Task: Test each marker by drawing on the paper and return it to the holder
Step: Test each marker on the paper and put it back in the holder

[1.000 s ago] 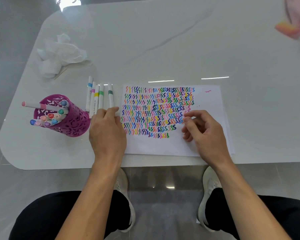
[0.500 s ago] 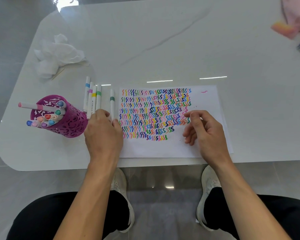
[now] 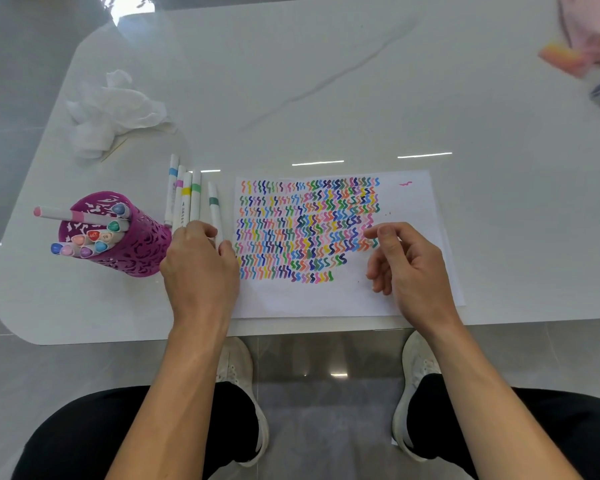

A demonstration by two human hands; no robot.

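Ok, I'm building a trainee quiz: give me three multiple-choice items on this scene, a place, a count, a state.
1. The purple holder stands: A on the paper; B left of the loose markers; C right of the paper.
2. Markers lying loose on the table: A three; B eight; C five.
3. The right hand: A holds nothing; B holds a marker; C rests on the holder.
B, it stands to the markers' left; C, five barrels lie there; A, its curled fingers are empty.
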